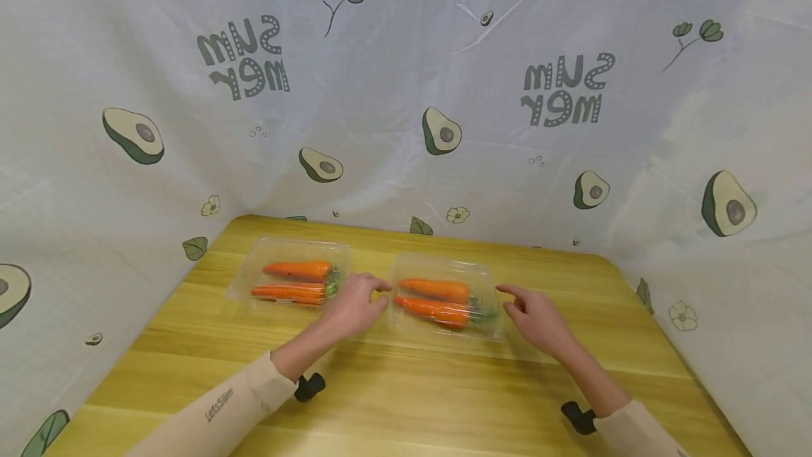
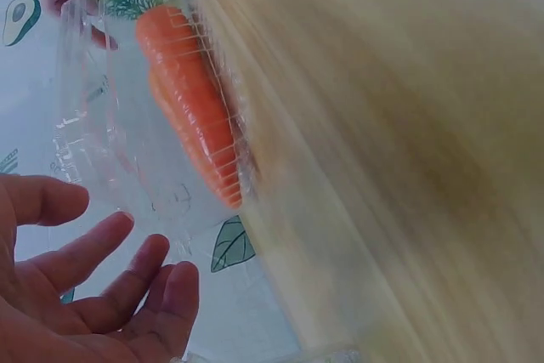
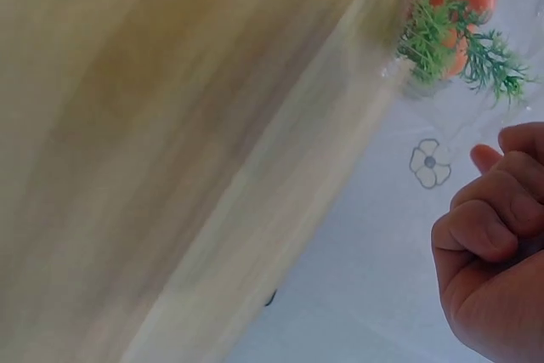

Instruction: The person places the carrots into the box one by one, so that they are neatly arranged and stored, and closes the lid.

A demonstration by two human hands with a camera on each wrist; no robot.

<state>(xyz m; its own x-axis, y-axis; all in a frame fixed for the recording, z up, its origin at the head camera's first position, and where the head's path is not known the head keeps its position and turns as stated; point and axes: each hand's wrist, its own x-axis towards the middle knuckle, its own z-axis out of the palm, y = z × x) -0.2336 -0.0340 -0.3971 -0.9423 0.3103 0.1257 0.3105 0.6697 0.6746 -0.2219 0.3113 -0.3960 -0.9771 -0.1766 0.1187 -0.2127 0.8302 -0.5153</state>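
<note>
Two clear plastic boxes lie side by side, each holding two orange carrots with green tops. Beside the left end of the right-hand box [image 1: 444,267] is my left hand [image 1: 355,307], its fingers spread and lightly bent in the left wrist view, a small gap from the plastic. At that box's other end, my right hand [image 1: 539,319] points its index finger at the edge, with the other fingers curled; whether it touches is unclear. Inside are an upper carrot [image 1: 436,290] and a lower carrot [image 1: 431,309]. The left-hand box [image 1: 304,248] sits behind my left hand.
The boxes stand on a wood-grain table [image 1: 406,393]. A white cloth [image 1: 380,76] printed with avocados hangs behind it and along both sides. Black camera mounts [image 1: 309,387] stick out at my wrists.
</note>
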